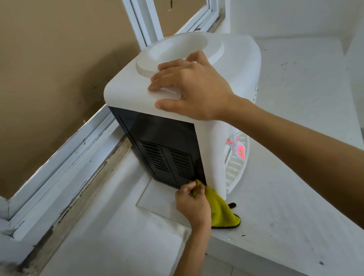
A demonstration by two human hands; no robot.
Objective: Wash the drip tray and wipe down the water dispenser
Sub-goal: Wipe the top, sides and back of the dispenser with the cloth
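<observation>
1. The left hand (192, 203), at 6 o'clock, is clenched on a yellow cloth (221, 210) at the foot of the water dispenser's (210, 147) black vented panel (164, 150)
2. The right hand (192, 86) lies flat and released on the dispenser's top, steadying it
3. Wiping looks underway; the drip tray (235, 172), at 4 o'clock, sits fitted below the red tap (239, 149), whether washed I cannot tell
4. The window frame (63, 174) at 9 o'clock crowds the white surface (298, 167)
</observation>
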